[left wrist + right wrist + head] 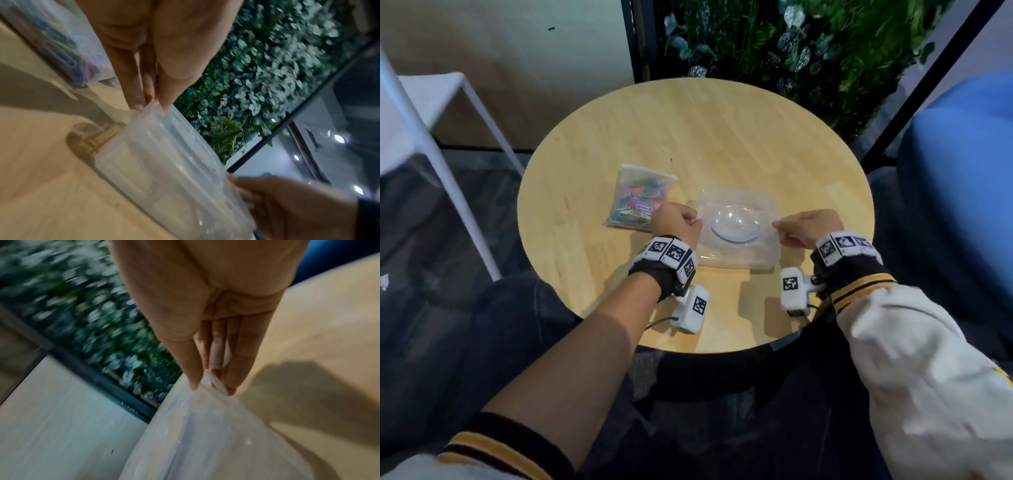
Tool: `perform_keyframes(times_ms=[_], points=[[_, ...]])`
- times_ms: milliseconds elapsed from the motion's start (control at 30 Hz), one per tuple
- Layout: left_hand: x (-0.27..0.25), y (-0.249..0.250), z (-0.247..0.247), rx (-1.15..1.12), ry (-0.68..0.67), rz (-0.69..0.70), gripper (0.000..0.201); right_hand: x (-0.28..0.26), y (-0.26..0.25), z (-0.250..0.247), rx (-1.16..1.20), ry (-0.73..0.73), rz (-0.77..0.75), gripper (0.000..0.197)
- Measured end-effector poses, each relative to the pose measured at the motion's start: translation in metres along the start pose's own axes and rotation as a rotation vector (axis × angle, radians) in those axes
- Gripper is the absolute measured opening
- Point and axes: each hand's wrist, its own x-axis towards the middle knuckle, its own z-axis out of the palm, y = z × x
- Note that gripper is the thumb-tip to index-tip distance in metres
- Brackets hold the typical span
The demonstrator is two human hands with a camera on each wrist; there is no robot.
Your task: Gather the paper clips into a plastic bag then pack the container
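Observation:
A clear zip bag (640, 202) full of coloured paper clips lies on the round wooden table (688, 137), left of centre; it shows blurred in the left wrist view (61, 40). Beside it on the right stands a square translucent container (738, 253) with a domed circle on its lid. My left hand (697, 219) pinches the lid's left edge between thumb and fingers (153, 104). Opposite it, my right hand (777, 226) pinches the right edge (211, 386). The container's plastic (205, 434) is blurred in both wrist views, and what is inside cannot be made out.
A white metal frame (431, 102) stands off the table's left side and a blue seat (962, 171) off its right. A wall of green plants (791, 51) rises behind the far edge. Bare wood lies beyond the container.

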Motion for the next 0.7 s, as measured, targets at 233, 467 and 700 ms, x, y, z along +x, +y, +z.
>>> perform_keyframes(times_ms=[233,467,700], points=[[0.005,-0.005,-0.007,-0.06,-0.055,-0.049,0.024,-0.01,0.007,0.001,0.14,0.037,-0.04,0.017],[-0.001,-0.001,-0.005,0.053,-0.054,0.037,0.012,-0.029,0.004,0.025,-0.271,0.301,-0.296,0.017],[0.012,-0.009,-0.012,-0.014,-0.108,-0.031,0.022,-0.014,-0.041,0.013,-0.688,0.15,-0.203,0.028]])
